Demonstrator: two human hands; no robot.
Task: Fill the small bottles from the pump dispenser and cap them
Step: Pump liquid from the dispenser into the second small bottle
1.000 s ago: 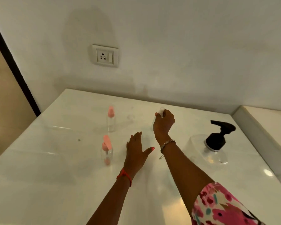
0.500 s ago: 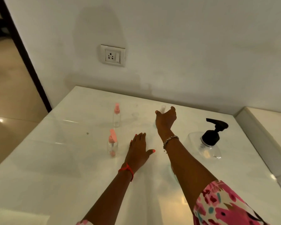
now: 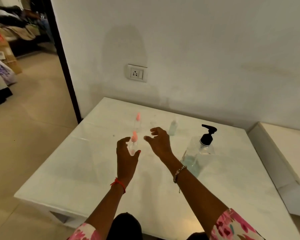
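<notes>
On the white table (image 3: 93,170) stand three small clear bottles. The nearest one (image 3: 133,144) has a pink cap and sits between the curled fingers and thumb of my left hand (image 3: 126,153), which is open around it without closing. A second pink-capped bottle (image 3: 138,121) stands farther back. A third small bottle (image 3: 173,127) with a clear cap and pale bluish liquid stands alone at the back centre. My right hand (image 3: 158,142) hovers open just right of the nearest bottle. The large clear pump dispenser (image 3: 200,149) with a black pump stands to the right.
A wall with a socket (image 3: 137,73) runs behind the table. A white ledge (image 3: 284,161) adjoins the table's right side. On the left lie the floor, a dark door frame (image 3: 64,66) and clutter beyond it.
My right hand let go of the clear-capped bottle at the back and drew toward me. My left hand lifted off the table and curled around the nearest pink-capped bottle. The view pulled back.
</notes>
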